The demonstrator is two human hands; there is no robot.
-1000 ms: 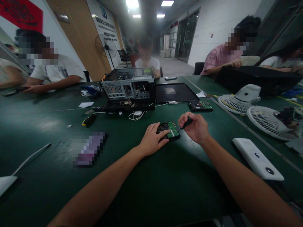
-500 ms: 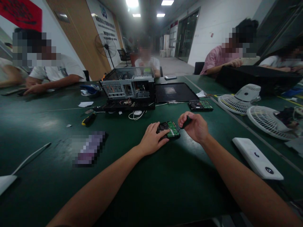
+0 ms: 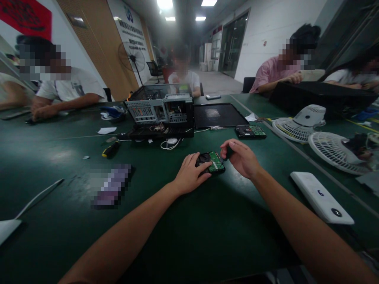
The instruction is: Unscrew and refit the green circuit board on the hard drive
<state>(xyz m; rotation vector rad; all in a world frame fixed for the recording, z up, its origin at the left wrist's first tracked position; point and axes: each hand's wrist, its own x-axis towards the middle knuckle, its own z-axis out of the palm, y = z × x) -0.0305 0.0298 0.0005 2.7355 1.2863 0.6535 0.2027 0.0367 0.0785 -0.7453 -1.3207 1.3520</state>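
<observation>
A hard drive (image 3: 217, 162) lies on the green table, its green circuit board facing up. My left hand (image 3: 191, 173) is over its left part, the index finger resting on the top and the thumb along the near edge, holding it down. My right hand (image 3: 241, 157) is curled just right of the drive, fingers closed round the dark handle of a small screwdriver (image 3: 226, 154). Its thin shaft slants down to the right side of the board; the tip is too small to make out.
Beyond the drive stand an opened computer case (image 3: 161, 110) and a black side panel (image 3: 219, 115). A second hard drive (image 3: 251, 131) lies at right, near white fan parts (image 3: 293, 129) and a white power bank (image 3: 322, 197). A yellow-black screwdriver (image 3: 111, 150) and a phone (image 3: 114, 185) lie left. Several people sit around.
My right hand has shifted slightly left and turned, the screwdriver handle now nearer the drive and more upright. My left hand and the drive stay put.
</observation>
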